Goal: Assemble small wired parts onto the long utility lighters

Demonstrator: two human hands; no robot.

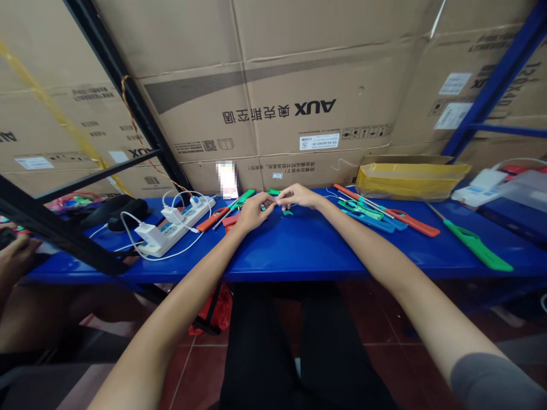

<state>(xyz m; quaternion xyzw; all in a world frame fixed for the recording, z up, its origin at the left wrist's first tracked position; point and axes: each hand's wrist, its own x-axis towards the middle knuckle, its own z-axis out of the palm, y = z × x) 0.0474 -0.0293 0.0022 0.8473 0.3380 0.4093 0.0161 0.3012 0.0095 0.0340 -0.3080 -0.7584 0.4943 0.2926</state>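
Note:
My left hand [255, 212] and my right hand [297, 196] meet over the blue table, fingertips nearly touching. Curled fingers on the left close round a small part with dark and green bits, too small to name. The right thumb and forefinger are pinched together; whatever is in them is hidden. Just below the right fingers lies a small green piece [288, 213]. Beside my left hand are an orange stick lighter [212, 218], a green one [245, 196] and a red handle [231, 220]. Green plastic [274, 192] shows behind my hands.
Right of my hands lie several stick lighters, including a blue one [371, 221], an orange one [414, 222] and a green one [478, 246]. A yellow-taped box [410, 179] stands behind them. At left, a power strip [171, 230] trails white cables. Another person's hand [19, 256] is far left.

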